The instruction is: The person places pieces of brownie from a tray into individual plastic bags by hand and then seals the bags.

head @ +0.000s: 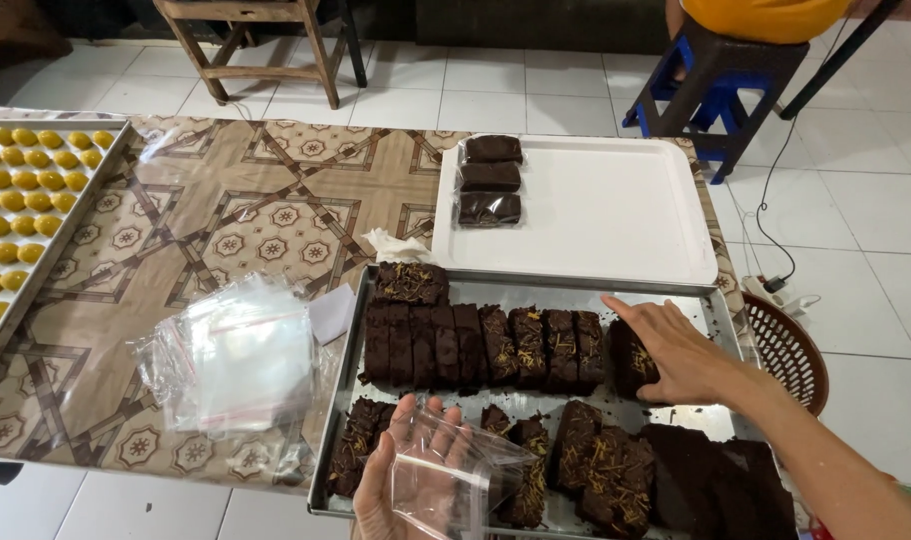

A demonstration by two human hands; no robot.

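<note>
My right hand [675, 352] rests on a dark brownie slice [630, 360] at the right end of a row of cut slices in a metal baking tray [535, 292]. Its fingers curl around that slice. My left hand [400, 480] holds a small clear plastic bag [455, 475] open above the tray's near edge. More brownie pieces with shredded topping [605, 465] lie along the front of the tray. Three wrapped brownie slices [489, 178] sit at the left end of a white tray [615, 205] behind.
A pile of clear plastic bags [237, 355] lies left of the metal tray on a patterned mat. A tray of yellow round pastries [25, 200] is at far left. A brown basket [790, 350], a blue stool [710, 85] and a wooden chair [265, 50] stand around.
</note>
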